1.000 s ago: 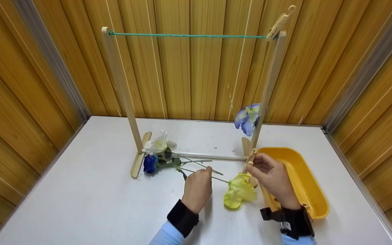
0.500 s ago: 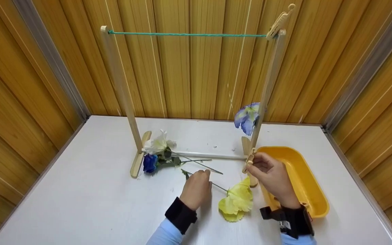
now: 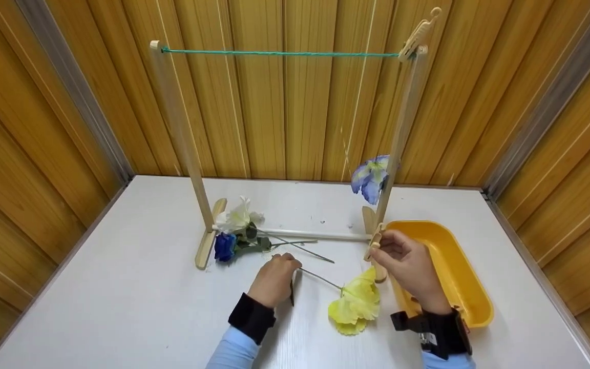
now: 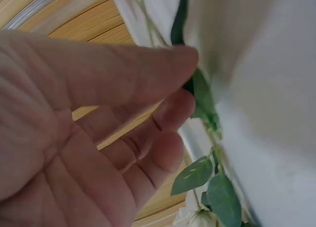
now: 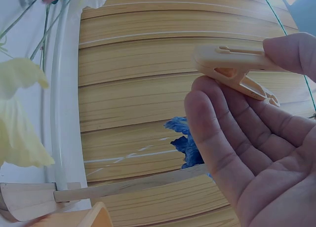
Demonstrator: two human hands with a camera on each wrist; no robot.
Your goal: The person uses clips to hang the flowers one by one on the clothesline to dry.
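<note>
Your left hand (image 3: 274, 277) curls knuckles-up, seemingly pinching the yellow flower (image 3: 356, 305) stem, bloom left of the yellow tray (image 3: 474, 302); your right hand (image 3: 407, 266), raised beside the tray, pinches a clothespin (image 3: 376, 241).

Stem (image 3: 320, 277) end — hidden under left hand (image 3: 273, 279).

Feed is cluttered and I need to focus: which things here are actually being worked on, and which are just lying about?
In hand:
left hand pinching the yellow flower by its stem
right hand holding a clothespin
green line on the wooden rack

Lying about:
white flower
dark blue flower
light blue flower
yellow tray
</note>
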